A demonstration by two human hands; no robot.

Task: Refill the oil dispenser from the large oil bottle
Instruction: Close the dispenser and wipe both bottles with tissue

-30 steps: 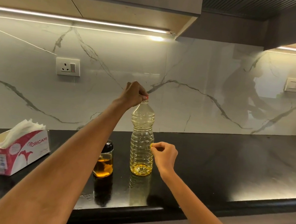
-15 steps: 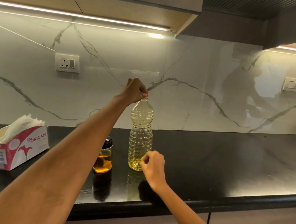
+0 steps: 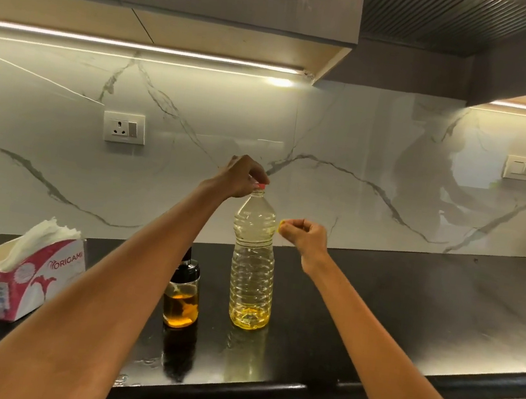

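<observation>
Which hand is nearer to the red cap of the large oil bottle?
Left. The left hand grips the red cap on the large oil bottle. The right hand is lower, beside the bottle's shoulder, pinching something small and yellow.

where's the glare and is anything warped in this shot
Head view: the light strip under the cabinet throws glare on the marble wall and glossy black counter; the wide-angle lens bows the counter edge and stretches the forearms; the oil bottle stays sharp.
</observation>
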